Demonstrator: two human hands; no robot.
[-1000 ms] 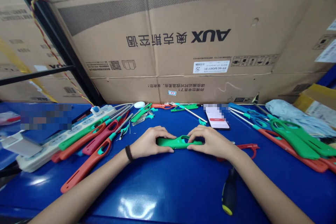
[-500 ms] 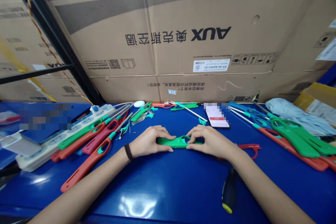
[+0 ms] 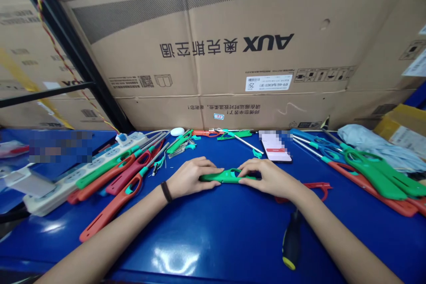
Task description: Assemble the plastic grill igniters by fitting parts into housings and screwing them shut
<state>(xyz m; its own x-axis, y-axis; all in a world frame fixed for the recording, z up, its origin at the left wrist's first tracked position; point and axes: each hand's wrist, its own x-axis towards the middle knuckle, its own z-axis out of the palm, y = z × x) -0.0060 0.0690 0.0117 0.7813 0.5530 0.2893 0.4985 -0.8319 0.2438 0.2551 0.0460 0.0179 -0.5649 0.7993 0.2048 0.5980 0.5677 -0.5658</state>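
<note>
Between my two hands lies the green plastic handle of a long-nosed lighter (image 3: 229, 176), level and just above or on the blue table (image 3: 199, 226). My left hand (image 3: 191, 177) is closed around its left end, thumb and fingers along both edges. At its right end my right hand (image 3: 266, 175) pinches it by the trigger loop, covering the tip. Beside my right forearm are a red lighter shell (image 3: 317, 187), partly hidden, and a screwdriver (image 3: 292, 242) with a black and yellow handle.
Several lighters, including an orange one (image 3: 113, 208), lean on a white power strip (image 3: 96, 166) at left. More lighters (image 3: 376, 173) lie at right beside a blue cloth (image 3: 379, 144). A phone (image 3: 274, 148) and small parts (image 3: 184, 146) sit before the large cardboard box (image 3: 213, 71).
Both hands keep their grip on the green lighter handle, which has tilted or risen very slightly. The right fingers have shifted a little; the surrounding things stay put.
</note>
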